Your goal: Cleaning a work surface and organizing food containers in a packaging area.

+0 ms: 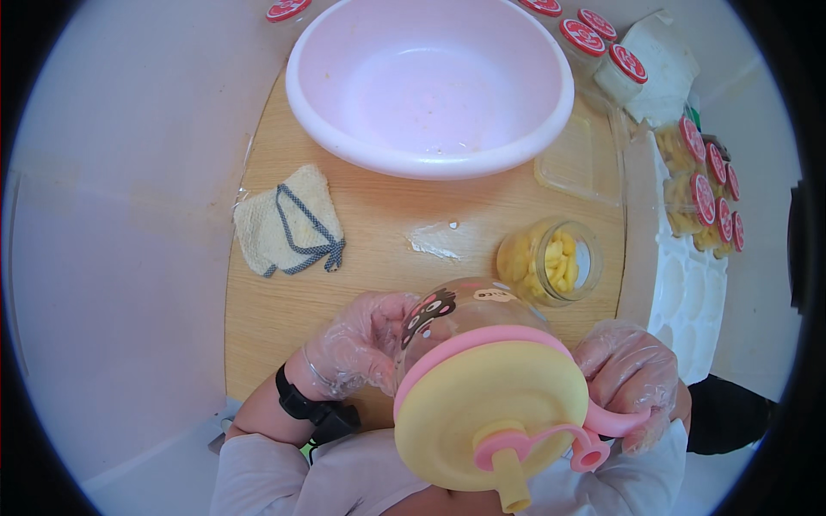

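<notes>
A big clear cup (473, 311) with a pink rim, a pale yellow lid and a dark cartoon sticker is held up close to me, its lid tilted my way. A yellow straw spout (512, 486) and a pink cap on a strap sit on the lid. My left hand (361, 344), in a clear plastic glove, is pressed round the cup's left side. On the right, my gloved right hand (628, 370) is closed round the pink handle (618, 421). Just beyond the cup stands an uncovered glass jar (516, 256) with yellow chunks inside.
A large pale pink basin (430, 163) takes up the table's far side. A cream cloth (288, 219) with grey trim lies left. Past the jar are a clear plastic tray (581, 163), red-lidded jars (619, 82), and several filled ones (684, 202) by a white moulded tray (688, 301).
</notes>
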The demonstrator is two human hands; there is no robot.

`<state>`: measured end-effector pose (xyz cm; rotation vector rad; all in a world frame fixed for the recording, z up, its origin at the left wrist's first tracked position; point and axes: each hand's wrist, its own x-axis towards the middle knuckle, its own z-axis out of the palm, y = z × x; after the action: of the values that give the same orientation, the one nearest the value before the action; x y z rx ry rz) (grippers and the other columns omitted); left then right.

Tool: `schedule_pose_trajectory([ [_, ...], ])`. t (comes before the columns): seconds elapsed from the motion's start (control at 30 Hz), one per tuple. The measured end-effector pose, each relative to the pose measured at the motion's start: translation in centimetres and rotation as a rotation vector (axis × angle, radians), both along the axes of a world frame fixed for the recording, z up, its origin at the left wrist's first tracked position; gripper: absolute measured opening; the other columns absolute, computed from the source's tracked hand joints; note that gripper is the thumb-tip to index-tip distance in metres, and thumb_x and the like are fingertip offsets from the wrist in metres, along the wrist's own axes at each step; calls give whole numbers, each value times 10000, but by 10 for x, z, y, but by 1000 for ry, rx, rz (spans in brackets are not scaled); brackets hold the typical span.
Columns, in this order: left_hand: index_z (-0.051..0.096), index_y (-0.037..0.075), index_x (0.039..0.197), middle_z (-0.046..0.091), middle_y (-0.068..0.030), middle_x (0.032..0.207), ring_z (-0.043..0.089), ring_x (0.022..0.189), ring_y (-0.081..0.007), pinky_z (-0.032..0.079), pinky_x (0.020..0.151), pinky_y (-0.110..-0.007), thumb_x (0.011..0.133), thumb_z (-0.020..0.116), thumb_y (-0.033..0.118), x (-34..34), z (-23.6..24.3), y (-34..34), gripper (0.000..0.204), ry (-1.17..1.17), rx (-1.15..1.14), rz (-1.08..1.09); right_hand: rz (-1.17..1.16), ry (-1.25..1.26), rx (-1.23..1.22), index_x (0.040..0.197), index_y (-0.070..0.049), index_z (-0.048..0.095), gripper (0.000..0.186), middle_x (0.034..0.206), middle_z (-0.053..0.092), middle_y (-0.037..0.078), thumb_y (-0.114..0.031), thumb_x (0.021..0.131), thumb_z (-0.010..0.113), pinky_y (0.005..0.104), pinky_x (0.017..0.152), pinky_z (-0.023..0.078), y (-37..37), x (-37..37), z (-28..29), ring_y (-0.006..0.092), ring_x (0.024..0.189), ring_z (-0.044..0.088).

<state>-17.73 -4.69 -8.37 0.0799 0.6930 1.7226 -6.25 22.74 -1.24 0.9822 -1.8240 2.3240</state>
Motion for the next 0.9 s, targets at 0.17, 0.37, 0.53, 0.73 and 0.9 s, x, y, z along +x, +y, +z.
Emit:
schedule_pose_trajectory([
  [0.17,571,-12,1196,663,-77,1141,627,1046,-158,487,918,-307,615,916,150,0,3,0,695,-23,7,-3,25,-24,12,574,-102,564,355,548,598,109,-267,854,709,336,445,431,0,-3,3,257,465,551],
  [0.37,570,-15,1209,663,-69,1152,627,1048,-151,488,923,-308,623,911,139,0,1,0,695,14,-16,8,37,-22,3,571,-103,552,356,553,597,101,-252,854,708,342,451,428,2,-3,2,264,488,552],
  [0.53,585,-15,1195,672,-63,1130,638,1021,-147,502,904,-311,624,908,122,1,-1,-2,670,-12,-9,3,48,13,2,580,-95,558,343,567,600,101,-238,855,704,350,464,437,3,-2,-2,267,508,559],
  [0.73,578,-22,1215,671,-71,1120,640,1015,-153,503,901,-314,641,901,136,-1,-3,-2,677,51,2,-38,155,88,-8,622,-73,603,299,609,608,110,-231,855,705,354,552,490,2,-12,0,273,537,574],
  [0.9,573,-27,1231,670,-85,1127,635,1031,-169,489,917,-321,643,898,135,0,4,-4,691,0,-12,-5,175,85,13,651,-74,614,271,621,602,96,-226,854,709,371,623,514,6,-10,2,261,548,580],
])
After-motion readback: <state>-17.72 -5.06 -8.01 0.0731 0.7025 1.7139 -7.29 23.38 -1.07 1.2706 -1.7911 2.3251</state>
